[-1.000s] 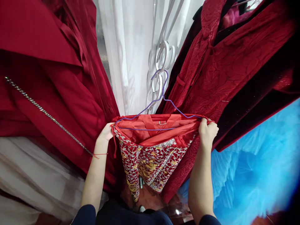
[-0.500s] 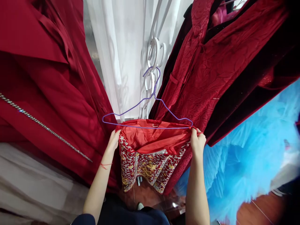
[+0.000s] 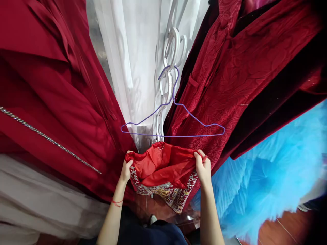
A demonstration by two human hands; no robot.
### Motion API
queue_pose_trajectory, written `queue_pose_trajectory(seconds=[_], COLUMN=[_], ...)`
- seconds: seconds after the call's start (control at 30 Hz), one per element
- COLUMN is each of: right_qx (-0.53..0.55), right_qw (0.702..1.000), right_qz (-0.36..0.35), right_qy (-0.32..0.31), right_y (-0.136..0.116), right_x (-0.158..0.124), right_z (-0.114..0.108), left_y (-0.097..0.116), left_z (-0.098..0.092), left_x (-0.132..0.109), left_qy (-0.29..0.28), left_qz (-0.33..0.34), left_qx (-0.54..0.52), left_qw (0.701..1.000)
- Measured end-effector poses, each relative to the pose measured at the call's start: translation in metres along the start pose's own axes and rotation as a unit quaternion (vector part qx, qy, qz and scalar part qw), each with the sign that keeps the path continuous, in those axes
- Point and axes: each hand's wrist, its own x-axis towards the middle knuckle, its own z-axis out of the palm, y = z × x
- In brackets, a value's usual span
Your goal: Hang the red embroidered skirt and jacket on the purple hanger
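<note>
A red strapless bodice with a shiny red lining and gold and silver embroidery is stretched between both hands. My left hand grips its left top corner, thumb on top, and a thin red string circles that wrist. At the right top corner my right hand pinches the fabric with closed fingers. Just above the bodice, a purple wire hanger hangs by its hook from a white ring stand. The hanger's bottom bar is apart from the bodice and bears nothing.
Dark red gowns hang at the left, one with a silver beaded trim. Patterned red dresses hang at the right. A fluffy blue garment lies beyond them. White drapery fills the back, and reddish floor tiles show below.
Both hands have lowered the bodice away from the hanger's bottom bar and drawn slightly closer together. The bodice opening now faces the camera more, with less of the embroidered front showing.
</note>
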Motion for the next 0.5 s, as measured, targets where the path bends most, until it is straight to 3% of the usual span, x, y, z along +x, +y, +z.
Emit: queue_pose_trajectory(seconds=[0.13,0.27,0.37,0.5], right_qx=[0.03,0.047,0.092,0.138], right_qw=[0.998,0.995,0.985,0.944], right_qz=[0.054,0.091,0.097,0.098], right_qy=[0.016,-0.008,-0.105,-0.282], right_y=[-0.002,0.007,0.016,0.019], right_x=[-0.002,-0.004,-0.011,-0.025], right_z=[0.003,0.003,-0.005,-0.018], left_y=[-0.004,0.003,0.006,-0.002], left_z=[-0.008,-0.013,-0.012,-0.016], left_x=[-0.015,-0.023,-0.022,-0.017], left_qy=[-0.03,-0.028,-0.018,0.021], left_qz=[-0.035,-0.065,-0.044,-0.01], left_qx=[-0.099,0.013,0.117,0.15], left_qw=[0.994,0.997,0.992,0.988])
